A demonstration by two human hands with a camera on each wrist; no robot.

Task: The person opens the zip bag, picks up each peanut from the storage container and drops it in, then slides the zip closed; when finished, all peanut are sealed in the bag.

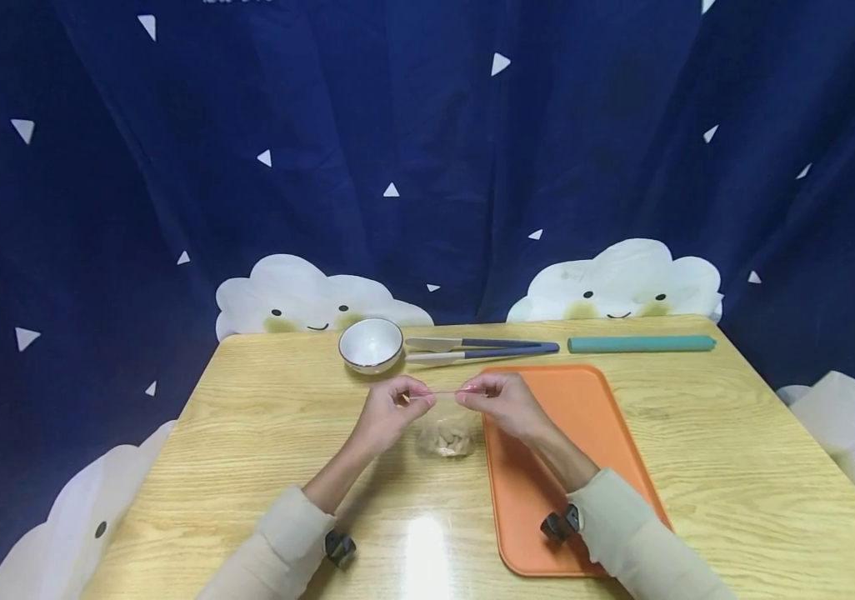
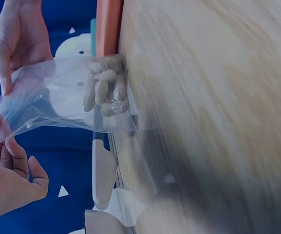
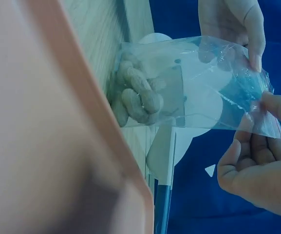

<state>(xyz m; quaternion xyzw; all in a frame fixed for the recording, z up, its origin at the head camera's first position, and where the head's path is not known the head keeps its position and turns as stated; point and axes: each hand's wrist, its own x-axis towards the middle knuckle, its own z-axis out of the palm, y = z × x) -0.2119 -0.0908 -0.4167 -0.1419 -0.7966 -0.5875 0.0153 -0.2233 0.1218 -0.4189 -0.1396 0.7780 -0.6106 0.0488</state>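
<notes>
A clear plastic bag (image 1: 452,417) with a red line along its top edge hangs upright between my hands. Several peanuts in their shells (image 2: 106,85) lie at its bottom, which is at the tabletop. My left hand (image 1: 386,412) pinches one top corner between thumb and fingers. The opposite corner is pinched by my right hand (image 1: 506,404), above the left edge of the orange tray (image 1: 566,450). From the right wrist view, the bag (image 3: 198,83) looks stretched flat along its top; whether its mouth is parted I cannot tell.
Behind the hands stands a white bowl (image 1: 371,343) with a dark rim. To its right lie tongs (image 1: 502,352) with blue handles and pale tips, then a long teal roll (image 1: 641,343). The wooden table (image 1: 262,417) ends at a dark blue curtain (image 1: 427,150).
</notes>
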